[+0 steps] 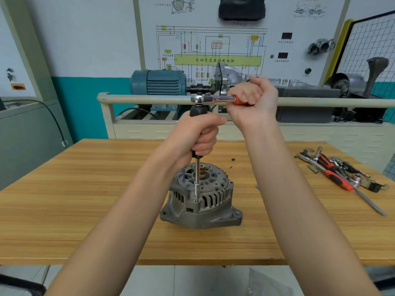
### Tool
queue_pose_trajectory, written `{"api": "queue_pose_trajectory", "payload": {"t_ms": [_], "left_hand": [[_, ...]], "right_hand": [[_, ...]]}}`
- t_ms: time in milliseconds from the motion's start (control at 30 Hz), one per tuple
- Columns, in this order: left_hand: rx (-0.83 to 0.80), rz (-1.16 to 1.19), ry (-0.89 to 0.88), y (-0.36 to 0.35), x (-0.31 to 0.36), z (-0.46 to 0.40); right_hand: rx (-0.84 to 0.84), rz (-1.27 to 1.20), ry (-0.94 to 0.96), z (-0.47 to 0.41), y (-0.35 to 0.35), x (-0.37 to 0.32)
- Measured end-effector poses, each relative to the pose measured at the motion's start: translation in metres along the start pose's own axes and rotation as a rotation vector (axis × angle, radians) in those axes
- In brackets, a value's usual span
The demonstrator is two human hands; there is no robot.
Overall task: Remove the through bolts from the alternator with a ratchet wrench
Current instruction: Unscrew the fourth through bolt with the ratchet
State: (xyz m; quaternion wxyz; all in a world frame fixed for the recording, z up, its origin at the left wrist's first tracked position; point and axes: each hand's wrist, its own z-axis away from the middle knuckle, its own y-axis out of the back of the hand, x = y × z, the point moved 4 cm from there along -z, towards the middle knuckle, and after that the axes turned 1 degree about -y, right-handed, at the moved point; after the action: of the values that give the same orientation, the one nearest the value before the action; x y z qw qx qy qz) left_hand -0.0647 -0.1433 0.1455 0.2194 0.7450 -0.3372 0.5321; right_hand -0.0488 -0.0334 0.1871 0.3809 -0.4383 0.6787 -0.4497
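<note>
Gripping black driver handle [197, 116] upright with our left hand [197, 135], fingers wrapped round it; shaft [197, 178] drops onto through bolt [196, 201] at alternator [201, 201] rim. Alternator sits mid worktop [85, 199]. Our right hand [252, 99] clamps ratchet wrench [213, 99] by red handle, head seated atop driver. Spare tools [337, 171] lie at far right.

A wooden table [85, 210] carries loose hand tools [339, 171] at its right edge. Behind it stand a blue electric motor [158, 82], a wiring-diagram board [213, 45] and a wire-mesh panel [372, 39].
</note>
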Motion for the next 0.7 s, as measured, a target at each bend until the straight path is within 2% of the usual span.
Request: {"api": "queue_pose_trajectory", "payload": {"t_ms": [100, 233, 300, 367, 467, 633, 700], "left_hand": [[0.219, -0.025, -0.047, 0.002, -0.001, 0.001], [0.521, -0.072, -0.092, 0.005, -0.003, 0.001], [0.58, -0.103, -0.1, 0.005, -0.004, 0.0], [0.572, -0.11, -0.108, 0.004, -0.005, 0.0], [0.438, -0.122, -0.118, 0.004, -0.003, 0.003], [0.022, 0.014, -0.07, 0.004, 0.003, 0.005], [-0.034, -0.002, -0.012, -0.002, 0.001, 0.004]], "right_hand": [[-0.046, 0.133, 0.187, 0.017, -0.01, -0.004], [-0.216, 0.45, 0.581, 0.057, -0.029, 0.008], [-0.32, 0.55, 0.785, 0.075, -0.034, 0.018], [-0.382, 0.593, 0.865, 0.083, -0.036, 0.023], [-0.336, 0.539, 0.734, 0.072, -0.035, 0.012], [-0.074, 0.202, 0.213, 0.026, -0.014, -0.008], [-0.002, 0.046, 0.065, 0.011, -0.004, -0.005]]}}
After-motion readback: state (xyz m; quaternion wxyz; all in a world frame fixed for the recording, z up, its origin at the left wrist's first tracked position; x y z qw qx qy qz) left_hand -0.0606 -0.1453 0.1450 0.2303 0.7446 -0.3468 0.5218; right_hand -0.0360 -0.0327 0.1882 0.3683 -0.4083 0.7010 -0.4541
